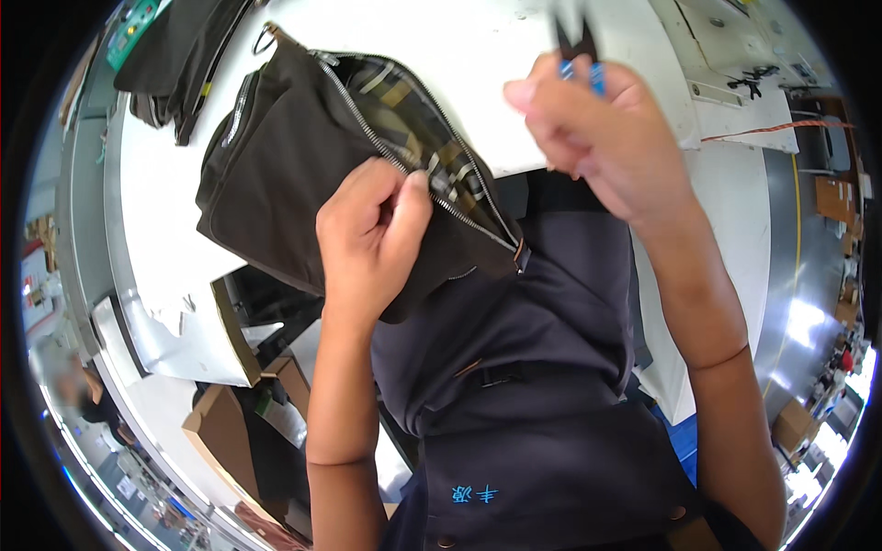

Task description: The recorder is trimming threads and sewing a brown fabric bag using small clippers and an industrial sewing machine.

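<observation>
Over the near edge of the desk (514,37), the dark bag (285,156) lies already unzipped; the left hand (372,230), fingers closed, apparently pinches it; the right hand (616,138) holds snips (591,57) in curled fingers; what remains doesn't show.

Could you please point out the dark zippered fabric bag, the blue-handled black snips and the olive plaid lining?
Dark zippered fabric bag (289,170), head view: its broad side panel.
Blue-handled black snips (589,50), head view: a blurred blade.
Olive plaid lining (415,130), head view: its exposed middle.
</observation>
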Demonstrator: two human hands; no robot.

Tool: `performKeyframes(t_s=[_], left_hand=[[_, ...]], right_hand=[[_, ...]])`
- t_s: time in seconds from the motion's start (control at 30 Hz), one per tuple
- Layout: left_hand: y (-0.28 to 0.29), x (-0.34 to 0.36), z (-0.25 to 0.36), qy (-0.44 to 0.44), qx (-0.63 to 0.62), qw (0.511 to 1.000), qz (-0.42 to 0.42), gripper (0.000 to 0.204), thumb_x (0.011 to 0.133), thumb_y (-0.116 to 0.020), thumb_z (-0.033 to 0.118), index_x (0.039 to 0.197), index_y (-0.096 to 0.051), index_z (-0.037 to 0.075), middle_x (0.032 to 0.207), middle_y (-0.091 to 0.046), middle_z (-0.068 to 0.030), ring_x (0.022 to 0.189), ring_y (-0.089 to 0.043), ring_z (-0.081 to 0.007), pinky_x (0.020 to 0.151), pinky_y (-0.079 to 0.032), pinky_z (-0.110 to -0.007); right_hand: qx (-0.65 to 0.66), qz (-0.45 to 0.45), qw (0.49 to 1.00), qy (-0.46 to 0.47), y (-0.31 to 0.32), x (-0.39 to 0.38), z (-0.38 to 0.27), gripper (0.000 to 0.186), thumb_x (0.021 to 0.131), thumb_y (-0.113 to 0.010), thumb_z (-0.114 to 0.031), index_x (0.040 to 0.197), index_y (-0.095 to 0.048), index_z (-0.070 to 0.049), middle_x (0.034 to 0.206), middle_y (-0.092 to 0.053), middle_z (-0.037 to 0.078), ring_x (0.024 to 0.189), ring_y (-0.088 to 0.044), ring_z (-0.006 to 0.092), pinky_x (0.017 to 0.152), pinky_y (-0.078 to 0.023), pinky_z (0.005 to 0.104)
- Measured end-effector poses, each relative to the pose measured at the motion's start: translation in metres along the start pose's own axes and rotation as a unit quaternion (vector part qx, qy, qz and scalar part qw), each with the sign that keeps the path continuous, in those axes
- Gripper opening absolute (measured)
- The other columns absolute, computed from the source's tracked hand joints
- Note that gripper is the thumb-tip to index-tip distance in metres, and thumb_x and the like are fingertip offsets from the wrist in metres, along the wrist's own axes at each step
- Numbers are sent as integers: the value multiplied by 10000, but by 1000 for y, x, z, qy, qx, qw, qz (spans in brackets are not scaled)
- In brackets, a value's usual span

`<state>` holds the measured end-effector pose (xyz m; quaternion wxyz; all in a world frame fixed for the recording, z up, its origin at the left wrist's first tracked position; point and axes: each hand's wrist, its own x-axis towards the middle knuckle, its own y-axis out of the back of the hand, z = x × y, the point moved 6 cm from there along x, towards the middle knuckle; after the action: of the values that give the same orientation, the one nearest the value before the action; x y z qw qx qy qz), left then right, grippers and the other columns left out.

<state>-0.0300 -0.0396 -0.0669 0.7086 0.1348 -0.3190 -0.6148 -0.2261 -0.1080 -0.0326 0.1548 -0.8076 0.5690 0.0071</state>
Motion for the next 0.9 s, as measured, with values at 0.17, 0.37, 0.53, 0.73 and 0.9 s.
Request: performKeyframes(t_s=[0.17, 0.37, 0.53, 0.73, 0.9], left_hand=[[2, -6, -11, 93, -168, 979, -64, 192, 1009, -689, 68, 847, -638, -21, 715, -537, -10, 669, -464, -88, 613, -391, -266], [2, -3, -16, 82, -171, 978, -82, 247, 1075, -636, 159, 881, -677, 13, 707, -551, 39, 632, -495, -37, 578, -391, -208], [-2, -3, -11, 119, -198, 971, -68, 200, 1035, -676, 110, 883, -687, -20, 744, -626, 5, 674, -525, -50, 614, -426, -228], [2, 1, -12, 189, -255, 943, -102, 253, 1069, -644, 194, 898, -718, 22, 745, -686, -10, 618, -569, -45, 577, -445, -204], [2, 4, -13, 304, -289, 891, -174, 256, 1073, -642, 216, 923, -718, 24, 625, -599, 13, 476, -448, -24, 445, -341, -201]], right_hand=[[-97, -12, 995, -15, 3, -12, 23, 206, 934, -797, -246, 883, -758, -51, 688, -579, -69, 617, -477, 10, 538, -351, 218], [-175, -66, 982, 8, -19, -20, 44, 204, 938, -789, -179, 1067, -759, -24, 708, -621, -26, 660, -492, 25, 586, -396, 228], [-252, -23, 941, 227, -28, -20, 55, 137, 974, -764, -115, 1073, -745, -21, 819, -669, -55, 689, -499, -2, 606, -398, 190], [-88, -27, 996, -5, -6, -23, 56, 138, 981, -742, -163, 1008, -725, -28, 770, -621, -3, 717, -538, 50, 652, -456, 243], [-254, 13, 955, 152, 4, -32, 50, 249, 1001, -734, -233, 1155, -702, -40, 857, -671, 50, 722, -585, 97, 686, -499, 256]])
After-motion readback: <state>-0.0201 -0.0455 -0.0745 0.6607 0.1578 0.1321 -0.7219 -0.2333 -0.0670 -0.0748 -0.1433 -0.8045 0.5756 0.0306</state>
